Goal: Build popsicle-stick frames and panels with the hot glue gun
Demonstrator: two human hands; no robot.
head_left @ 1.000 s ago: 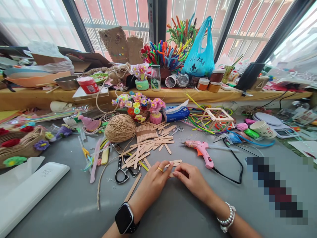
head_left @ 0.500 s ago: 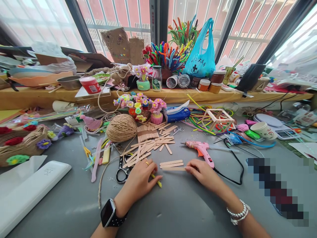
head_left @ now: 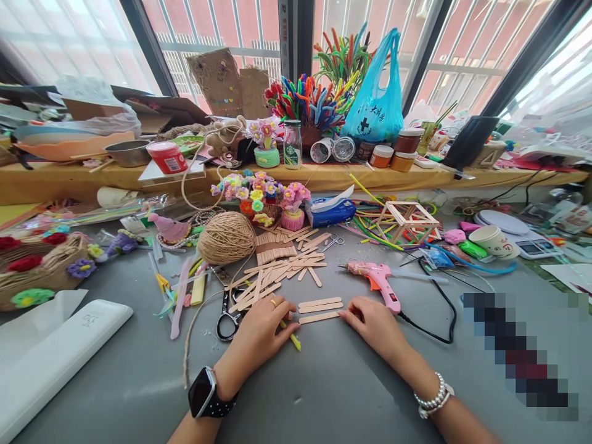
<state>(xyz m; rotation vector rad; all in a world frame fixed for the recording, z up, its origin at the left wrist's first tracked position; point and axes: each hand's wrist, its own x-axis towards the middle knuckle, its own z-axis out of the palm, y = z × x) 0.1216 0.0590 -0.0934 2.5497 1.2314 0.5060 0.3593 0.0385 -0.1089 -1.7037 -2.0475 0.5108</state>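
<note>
1. Where the grey tabletop (head_left: 324,382) lies nearest, the left hand (head_left: 261,336) is seen resting palm down, its fingers loosely curled and gripping nothing; a thin yellow stick (head_left: 292,336) is partly covered by its fingertips.
2. The right hand (head_left: 372,324) is laid flat to the right, fingers extended and unclenched, their tips touching the right end of the nearest flat pale wooden craft stick (head_left: 318,317).
3. Two more pale wooden craft sticks (head_left: 320,304) are set just beyond it, parallel and close together, between the two hands.
4. A loose heap of wooden craft sticks (head_left: 277,274) is spread farther off, behind the left hand.
5. Black-handled scissors (head_left: 227,317) are found just left of the left hand.
6. A pink hot-glue gun (head_left: 377,280) with a black cord is placed just beyond the right hand.
7. A round ball of brown jute twine (head_left: 226,237) is seen far left of the heap.
8. An open cube frame of wooden sticks (head_left: 406,222) stands far right.
</note>
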